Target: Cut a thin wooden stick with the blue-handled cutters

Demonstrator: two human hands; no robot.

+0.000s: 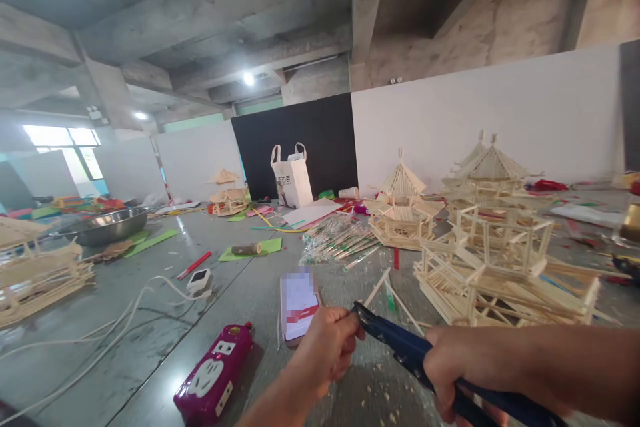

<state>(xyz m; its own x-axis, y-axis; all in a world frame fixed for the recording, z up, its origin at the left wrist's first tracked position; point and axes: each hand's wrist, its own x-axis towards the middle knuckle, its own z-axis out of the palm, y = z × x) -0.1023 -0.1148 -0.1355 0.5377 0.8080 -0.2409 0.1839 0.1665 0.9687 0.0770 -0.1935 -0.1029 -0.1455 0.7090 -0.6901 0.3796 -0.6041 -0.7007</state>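
Head view: right hand (453,363) clenched on blue cutter handles (480,400), left hand (327,347) pinching something unseen at its tip.

I am sitting under a bare concrete ceiling (210,7) where a round lamp (249,79) is glowing. White wall panels (490,107) and one black panel (300,140) are enclosing the grey floor (125,347); daylight is coming through a window (63,137).

blurred phone screen (299,299)
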